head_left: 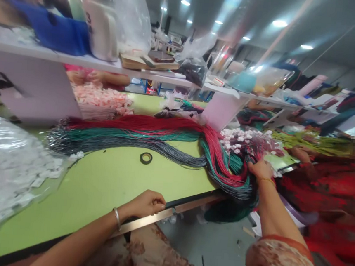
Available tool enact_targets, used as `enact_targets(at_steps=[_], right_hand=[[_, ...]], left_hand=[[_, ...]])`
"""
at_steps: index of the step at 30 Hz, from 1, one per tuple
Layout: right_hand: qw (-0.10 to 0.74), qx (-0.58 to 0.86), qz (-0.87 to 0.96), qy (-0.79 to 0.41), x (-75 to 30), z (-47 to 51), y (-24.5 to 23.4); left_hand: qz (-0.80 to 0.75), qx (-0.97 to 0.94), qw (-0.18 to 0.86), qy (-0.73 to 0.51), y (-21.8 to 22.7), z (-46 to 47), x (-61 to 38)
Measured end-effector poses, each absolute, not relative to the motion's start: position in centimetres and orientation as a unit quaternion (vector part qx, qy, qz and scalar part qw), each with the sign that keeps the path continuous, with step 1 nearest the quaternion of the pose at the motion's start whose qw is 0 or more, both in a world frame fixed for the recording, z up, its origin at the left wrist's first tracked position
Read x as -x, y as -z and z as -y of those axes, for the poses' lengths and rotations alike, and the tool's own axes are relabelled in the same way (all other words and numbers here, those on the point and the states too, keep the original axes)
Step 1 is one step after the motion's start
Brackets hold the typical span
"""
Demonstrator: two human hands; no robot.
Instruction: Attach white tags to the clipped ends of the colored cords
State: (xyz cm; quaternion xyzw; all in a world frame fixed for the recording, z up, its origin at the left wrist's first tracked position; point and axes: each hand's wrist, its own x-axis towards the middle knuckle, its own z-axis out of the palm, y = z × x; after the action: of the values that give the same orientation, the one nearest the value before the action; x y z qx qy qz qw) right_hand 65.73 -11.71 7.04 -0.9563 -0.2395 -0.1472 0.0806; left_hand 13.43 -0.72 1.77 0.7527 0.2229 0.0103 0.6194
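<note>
My left hand point(146, 203) rests as a loose fist on the front edge of the green table point(104, 184), nothing visible in it. My right hand point(260, 169) reaches out to the right into a thick bundle of red, green and grey wires point(218, 161) that drapes over the table edge; its fingers are buried among the strands. White connectors point(242, 140) are heaped at the wire ends just beyond that hand. A small black tape ring point(146, 158) lies on the table between my hands.
A clear bag of white plastic pieces point(9, 172) sits at the left. A white shelf point(78, 60) above the table carries bags, books and a blue cloth. A person in red point(331, 183) works at the right, and another person's hands point(98, 77) show behind the shelf.
</note>
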Motion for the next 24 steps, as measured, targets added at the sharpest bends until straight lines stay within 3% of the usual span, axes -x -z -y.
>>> enact_targets(at_steps=[4,6,9,13,18,21,24], right_hand=[[0.255,0.875,0.377,0.166,-59.0,9.2,-8.1],[0.310,0.811,0.487,0.088,-53.8,7.8,-6.4],[0.245,0.758,0.599,-0.073,-48.1,6.5,-2.6],[0.048,0.819,0.572,0.024,-48.6,6.0,-0.2],[-0.148,0.791,0.592,0.049,-54.3,6.1,-2.3],[-0.149,0.790,0.594,0.019,-57.2,5.8,-4.4],[-0.051,0.846,0.529,-0.041,-59.3,4.5,-6.5]], left_hand=[[-0.229,-0.760,0.609,-0.007,-1.7,0.8,-13.7],[-0.227,-0.770,0.596,-0.015,-1.9,0.9,-13.6],[-0.223,-0.777,0.588,-0.024,-2.2,1.0,-13.3],[-0.223,-0.771,0.595,-0.031,-2.1,1.1,-13.0],[-0.220,-0.769,0.599,-0.037,-1.9,1.0,-12.7],[-0.216,-0.771,0.597,-0.038,-2.2,1.0,-12.5],[-0.211,-0.774,0.596,-0.039,-2.3,1.0,-12.4]])
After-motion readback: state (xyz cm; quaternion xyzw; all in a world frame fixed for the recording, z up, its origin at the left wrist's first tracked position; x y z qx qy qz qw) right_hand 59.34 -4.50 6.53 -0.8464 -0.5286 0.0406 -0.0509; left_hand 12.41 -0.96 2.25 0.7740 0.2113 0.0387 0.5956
